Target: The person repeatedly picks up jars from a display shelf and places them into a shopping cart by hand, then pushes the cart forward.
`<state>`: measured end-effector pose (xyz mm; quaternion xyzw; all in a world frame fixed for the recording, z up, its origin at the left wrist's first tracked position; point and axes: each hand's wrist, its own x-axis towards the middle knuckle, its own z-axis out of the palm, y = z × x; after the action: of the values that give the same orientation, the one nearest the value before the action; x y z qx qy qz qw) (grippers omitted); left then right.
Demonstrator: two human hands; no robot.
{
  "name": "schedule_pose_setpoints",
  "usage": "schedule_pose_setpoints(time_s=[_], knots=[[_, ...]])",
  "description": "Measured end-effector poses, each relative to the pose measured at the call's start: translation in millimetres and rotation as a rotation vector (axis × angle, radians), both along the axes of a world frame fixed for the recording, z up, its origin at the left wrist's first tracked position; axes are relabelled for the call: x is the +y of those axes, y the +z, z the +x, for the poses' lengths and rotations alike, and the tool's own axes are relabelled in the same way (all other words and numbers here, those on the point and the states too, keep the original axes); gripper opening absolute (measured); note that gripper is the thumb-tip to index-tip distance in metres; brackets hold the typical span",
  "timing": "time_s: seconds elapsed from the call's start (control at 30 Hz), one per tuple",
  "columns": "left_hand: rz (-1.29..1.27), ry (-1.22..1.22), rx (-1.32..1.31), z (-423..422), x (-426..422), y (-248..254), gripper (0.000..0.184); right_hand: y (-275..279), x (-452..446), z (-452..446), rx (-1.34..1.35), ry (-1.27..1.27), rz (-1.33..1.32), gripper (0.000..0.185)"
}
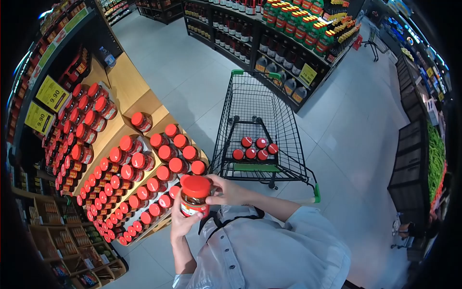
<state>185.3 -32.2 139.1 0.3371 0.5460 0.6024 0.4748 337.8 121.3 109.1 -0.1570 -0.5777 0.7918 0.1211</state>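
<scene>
Both my hands hold one glass jar (195,192) with a red lid and a dark filling, upright in front of my chest. My left hand (183,219) wraps its lower left side, near the label. The fingers of my right hand (224,190) press on its right side, just below the lid. Close by on the left, a stepped wooden display (139,103) carries many jars (142,160) of the same red-lidded kind. Ahead stands a black wire shopping cart (284,115) with several red-lidded jars (250,152) grouped inside it.
Yellow price signs (52,94) hang over the left shelf. Beyond the cart, a dark shelf unit (284,67) bears bottles and green-and-red containers (301,31). Green vegetables (435,164) fill a stand on the right. Pale floor tiles (332,144) run between the displays.
</scene>
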Motion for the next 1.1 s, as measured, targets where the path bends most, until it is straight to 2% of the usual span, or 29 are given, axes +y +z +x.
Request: schedule_pose_setpoints(time_s=[0.03,0.1,0.17,0.27,0.3,0.37,0.4,0.43,0.5,0.53,0.57,0.6,0.67,0.77,0.83,0.9,0.97,1.1], knots=[[-0.034,-0.083,0.017,0,-3,-11,0.095,4,5,9,-0.002,0.001,-0.009,0.075],[-0.097,-0.236,0.027,7,1,-22,0.100,9,17,26,-0.027,0.133,0.400,0.082],[-0.119,-0.335,-0.082,15,10,-32,0.098,10,20,39,-0.058,0.119,0.420,0.083],[-0.053,-0.326,-0.092,26,31,-37,0.089,27,32,56,-0.358,0.083,0.380,0.078],[-0.059,-0.328,-0.097,33,36,-42,0.089,24,40,60,-0.362,0.083,0.374,0.078],[-0.150,-0.158,-0.010,43,45,-61,0.081,10,59,65,-0.447,-0.136,0.473,0.079],[-0.223,-0.189,0.429,41,48,-71,0.063,5,72,64,-0.515,-0.233,0.490,0.080],[-0.235,-0.179,0.426,42,50,-78,0.063,-2,87,63,-0.583,-0.328,0.505,0.081],[-0.359,-0.352,0.938,49,63,-83,0.051,-44,122,56,-0.763,-0.431,0.570,0.080],[-0.298,-0.219,0.901,57,61,-107,0.034,-74,141,49,-0.807,-0.485,0.566,0.077],[-0.315,-0.214,0.897,66,61,-118,0.034,-109,156,42,-0.851,-0.539,0.561,0.075],[-0.317,-0.149,1.037,72,63,-127,0.029,-145,166,37,-0.847,-0.525,0.553,0.075],[-0.262,-0.023,1.245,79,73,-133,0.018,-213,184,21,-0.930,-0.480,0.804,0.075],[-0.302,-0.010,1.209,77,74,-141,0.014,-282,206,-3,-0.993,-0.375,0.804,0.080],[-0.345,-0.031,1.218,78,74,-142,0.014,-317,214,-14,-0.959,-0.359,0.790,0.079],[-0.380,-0.059,1.233,77,76,-143,0.014,-356,225,-28,-0.829,-0.449,0.871,0.075],[-0.376,-0.075,1.251,76,76,-143,0.014,-378,235,-40,-0.881,-0.387,0.814,0.077],[-0.404,-0.109,1.250,74,77,-142,0.015,-423,247,-53,-0.979,-0.263,0.861,0.079]])
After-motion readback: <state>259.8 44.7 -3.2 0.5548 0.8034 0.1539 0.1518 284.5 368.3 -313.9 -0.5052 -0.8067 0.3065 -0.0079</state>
